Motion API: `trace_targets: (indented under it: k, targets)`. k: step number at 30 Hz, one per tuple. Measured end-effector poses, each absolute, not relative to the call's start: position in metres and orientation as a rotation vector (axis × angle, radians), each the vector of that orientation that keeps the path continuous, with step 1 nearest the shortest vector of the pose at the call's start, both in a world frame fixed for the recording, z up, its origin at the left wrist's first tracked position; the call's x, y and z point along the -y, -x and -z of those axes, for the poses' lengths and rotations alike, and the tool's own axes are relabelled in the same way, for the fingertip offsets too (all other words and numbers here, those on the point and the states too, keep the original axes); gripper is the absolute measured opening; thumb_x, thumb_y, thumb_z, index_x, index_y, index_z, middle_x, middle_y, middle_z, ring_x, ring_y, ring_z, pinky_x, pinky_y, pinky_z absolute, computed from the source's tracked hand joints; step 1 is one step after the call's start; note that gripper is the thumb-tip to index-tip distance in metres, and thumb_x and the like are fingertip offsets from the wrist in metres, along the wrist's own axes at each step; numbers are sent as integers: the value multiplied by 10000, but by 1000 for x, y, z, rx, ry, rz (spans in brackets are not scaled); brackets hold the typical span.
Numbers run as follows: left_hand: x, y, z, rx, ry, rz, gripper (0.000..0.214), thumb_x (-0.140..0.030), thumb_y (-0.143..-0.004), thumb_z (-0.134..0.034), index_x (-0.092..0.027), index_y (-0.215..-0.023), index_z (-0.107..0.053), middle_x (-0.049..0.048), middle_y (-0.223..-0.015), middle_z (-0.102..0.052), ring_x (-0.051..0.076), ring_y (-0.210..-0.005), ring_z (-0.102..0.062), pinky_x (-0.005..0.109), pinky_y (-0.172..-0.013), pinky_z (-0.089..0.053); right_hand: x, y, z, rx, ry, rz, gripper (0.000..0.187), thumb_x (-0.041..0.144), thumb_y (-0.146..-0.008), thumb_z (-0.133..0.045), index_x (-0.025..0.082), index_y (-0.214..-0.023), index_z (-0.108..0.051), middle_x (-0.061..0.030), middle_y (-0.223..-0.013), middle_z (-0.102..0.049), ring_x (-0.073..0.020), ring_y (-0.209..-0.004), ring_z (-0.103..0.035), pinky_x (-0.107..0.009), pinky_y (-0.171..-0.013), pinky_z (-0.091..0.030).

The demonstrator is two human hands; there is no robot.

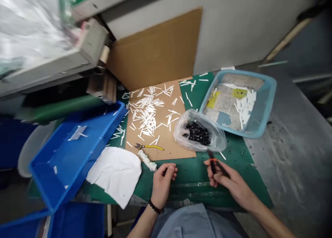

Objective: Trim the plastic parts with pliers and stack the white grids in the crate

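Note:
My left hand (163,181), with a dark bead bracelet at the wrist, is closed near the table's front edge; a small dark spot shows among its curled fingers, too hidden to name. In my right hand (228,179) is a pair of pliers (213,162) with dark handles and an orange part, tips pointing away from me. Just beyond those tips stands an open clear plastic bag (178,130) of small black pieces (198,133). Ahead of my left hand lie yellow-handled cutters (153,147) and a white wrapped roll (147,161). Many thin white strips (147,117) are scattered on a cardboard sheet (166,155).
A light blue tray (271,92) lined with newspaper holds white strips at the right. On the left are a blue bin (75,162) and a white cloth (116,172). Upright cardboard (158,51) leans behind the green mat (233,155).

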State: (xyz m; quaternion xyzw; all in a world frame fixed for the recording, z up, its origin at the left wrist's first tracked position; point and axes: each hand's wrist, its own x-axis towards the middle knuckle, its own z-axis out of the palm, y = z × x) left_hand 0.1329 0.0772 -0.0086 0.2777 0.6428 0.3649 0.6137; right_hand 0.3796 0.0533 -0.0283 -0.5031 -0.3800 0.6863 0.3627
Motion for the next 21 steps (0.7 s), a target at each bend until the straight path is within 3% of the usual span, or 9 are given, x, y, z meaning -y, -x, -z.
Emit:
trace_targets:
  k: [3, 7, 14, 18, 21]
  targets:
    - [-82, -132, 29, -1382, -1105, -713, 139, -262, -780, -686, -198, -888, -747, 114, -939, -677, 219, -920, -591, 302, -893, -459, -15, -380, 41, 623, 1467, -1310, 314, 333, -872, -610, 193, -1149, -562, -42, -879, -585, -176, -712, -575, -295, -646, -481]
    - [-79, -130, 39, -1292, -1350, -625, 187, -237, -801, -646, -227, -966, -734, 131, -1045, -668, 256, -1009, -567, 362, -982, -408, 11, -367, 46, 430, 1516, -973, 262, 315, -860, -641, 204, -1093, -597, -38, -868, -584, -180, -749, -573, -302, -683, -494]
    - [-73, -133, 35, -1445, -1467, -731, 289, -292, -898, -525, -203, -1170, -564, 103, -1083, -695, 224, -1121, -571, 380, -1077, -327, 67, -353, 45, 434, 1550, -885, 285, 341, -878, -603, 213, -1131, -573, -58, -921, -595, -206, -812, -597, -333, -761, -502]
    - [-67, -142, 32, -1513, -1545, -878, 262, -328, -894, -541, -195, -1119, -559, 93, -1018, -714, 215, -1146, -576, 362, -1072, -341, 147, -353, 57, 543, 1722, -868, 292, 341, -879, -566, 219, -1144, -567, -79, -1025, -610, -240, -955, -591, -333, -886, -466]
    - [-67, -147, 31, -1570, -1738, -857, 221, -307, -894, -539, -203, -1086, -572, 69, -1010, -707, 192, -1092, -602, 340, -1044, -375, 209, -333, 100, 508, 1793, -905, 323, 355, -854, -584, 221, -1146, -554, -73, -1028, -627, -241, -959, -607, -311, -882, -476]
